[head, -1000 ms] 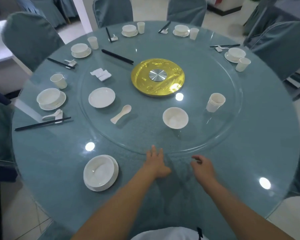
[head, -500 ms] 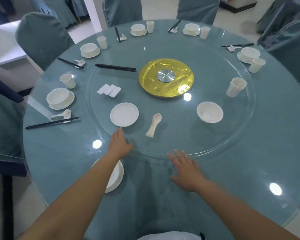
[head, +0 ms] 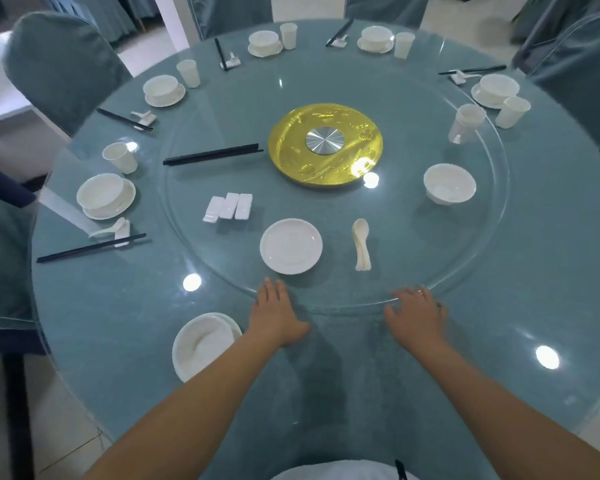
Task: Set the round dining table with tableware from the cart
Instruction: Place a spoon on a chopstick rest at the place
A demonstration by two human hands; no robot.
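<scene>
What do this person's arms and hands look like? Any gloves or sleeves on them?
No gloves and no sleeves in view: both forearms are bare right down to the bottom of the picture. The left hand shows nothing worn. The right hand seems to carry a thin ring on one finger, though it is small and blurred. A white garment shows at the bottom edge.

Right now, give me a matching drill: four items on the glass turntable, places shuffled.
Items:
1. small plate
2. spoon
3. black chopsticks
4. loose bowl

Places:
A. left of the gold disc
B. right side of the turntable
C. just beyond the left hand
D. right of the small plate

Pairs: 1-C, 2-D, 3-A, 4-B
</scene>
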